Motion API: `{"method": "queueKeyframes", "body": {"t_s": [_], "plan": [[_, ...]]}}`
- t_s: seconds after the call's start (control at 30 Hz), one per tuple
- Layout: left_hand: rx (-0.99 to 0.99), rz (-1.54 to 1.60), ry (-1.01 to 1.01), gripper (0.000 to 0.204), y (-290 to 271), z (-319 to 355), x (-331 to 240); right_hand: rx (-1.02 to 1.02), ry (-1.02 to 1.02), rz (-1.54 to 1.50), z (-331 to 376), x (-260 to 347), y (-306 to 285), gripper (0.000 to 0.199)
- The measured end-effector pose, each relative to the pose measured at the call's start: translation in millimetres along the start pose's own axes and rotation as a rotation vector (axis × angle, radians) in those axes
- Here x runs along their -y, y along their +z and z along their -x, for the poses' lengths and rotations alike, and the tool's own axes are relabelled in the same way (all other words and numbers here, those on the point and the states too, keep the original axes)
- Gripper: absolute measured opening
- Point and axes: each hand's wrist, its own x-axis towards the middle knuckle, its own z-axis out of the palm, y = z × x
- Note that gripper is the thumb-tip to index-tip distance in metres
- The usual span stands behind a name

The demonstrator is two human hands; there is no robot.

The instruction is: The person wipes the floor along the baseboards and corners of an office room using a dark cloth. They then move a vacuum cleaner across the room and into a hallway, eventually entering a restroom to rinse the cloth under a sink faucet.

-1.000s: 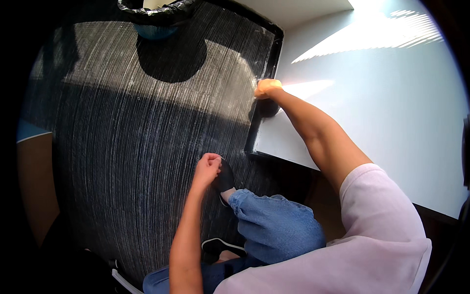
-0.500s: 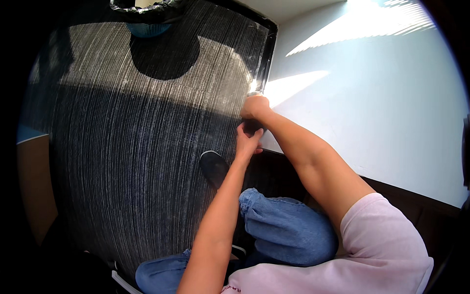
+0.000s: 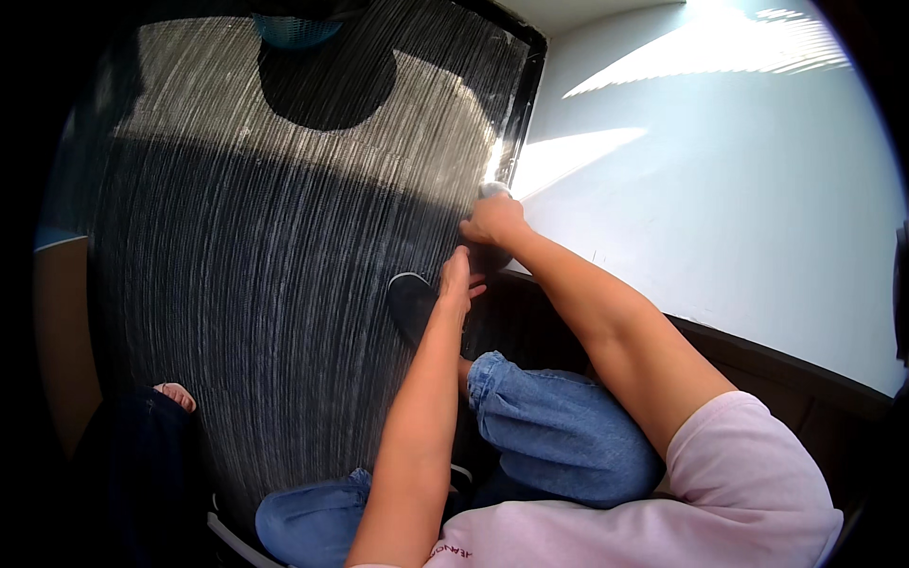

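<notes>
Close to the foot of the white wall, my right hand (image 3: 496, 221) bends over a dark object with a silvery rounded end (image 3: 494, 190), its fingers closed around it. Most of that object lies beneath the hand, so its kind cannot be made out. Just nearer to me, my left hand (image 3: 457, 278) is beside the object's dark lower part (image 3: 490, 257), fingers apart and holding nothing visible. My dark shoe (image 3: 409, 305) rests on the carpet left of that hand.
Grey striped carpet (image 3: 275, 275) meets the white wall (image 3: 729, 218) along a dark skirting. A blue perforated bin (image 3: 295, 31) stands at the far edge. At left are a brown panel (image 3: 66, 331) with a blue top and another person's bare toes (image 3: 176, 396).
My left hand has drawn back slightly to the left and its fingers have spread. More of the silvery end shows past my right hand. Another person's toes have come into view.
</notes>
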Motion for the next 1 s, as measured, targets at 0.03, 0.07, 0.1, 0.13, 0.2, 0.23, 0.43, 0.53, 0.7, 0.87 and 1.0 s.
{"method": "queueKeyframes", "body": {"t_s": [0.03, 0.07, 0.1, 0.13, 0.2, 0.23, 0.43, 0.53, 0.7, 0.87, 1.0], "plan": [[0.019, -0.028, 0.02, 0.061, -2.4, -1.9, 4.0, -0.011, -0.02, 0.002, 3.8, 3.0, 2.1, 0.051], [0.018, 0.017, -0.021, 0.062, 0.7, 0.9, 3.8, -0.019, 0.002, 0.005, 6.2, 2.9, 4.0, 0.05], [0.017, 0.062, -0.062, 0.062, 4.5, 4.0, 3.9, -0.027, 0.023, 0.007, 8.5, 3.2, 5.8, 0.049], [0.014, 0.106, -0.103, 0.063, 7.8, 7.1, 3.8, -0.035, 0.045, 0.009, 11.1, 3.7, 7.9, 0.048], [-0.002, 0.202, -0.134, 0.068, 14.9, 13.9, -2.0, -0.03, 0.026, 0.02, 16.3, 6.5, 9.4, 0.054], [-0.011, 0.247, -0.15, 0.07, 17.3, 17.3, -4.5, -0.026, 0.018, 0.024, 18.0, 7.2, 10.7, 0.057], [0.15, 0.207, -0.124, 0.073, 12.7, 13.1, -6.5, -0.002, 0.091, -0.128, 24.7, 7.4, 18.0, 0.062], [0.156, 0.135, -0.096, 0.074, 6.7, 6.1, -0.8, -0.054, 0.048, -0.139, 31.2, 6.4, 26.4, 0.063], [0.071, 0.102, -0.07, 0.072, 5.9, 0.4, 13.2, -0.057, 0.039, -0.166, 43.2, 2.3, 31.3, 0.062], [-0.119, -0.114, 0.036, 0.065, -9.3, -26.5, 21.7, -0.12, 0.034, -0.184, 43.5, 3.1, 44.1, 0.059], [-0.008, -0.067, -0.048, 0.06, -28.2, -39.2, 17.9, -0.164, -0.022, -0.226, 47.9, 4.3, 42.0, 0.058]]}}
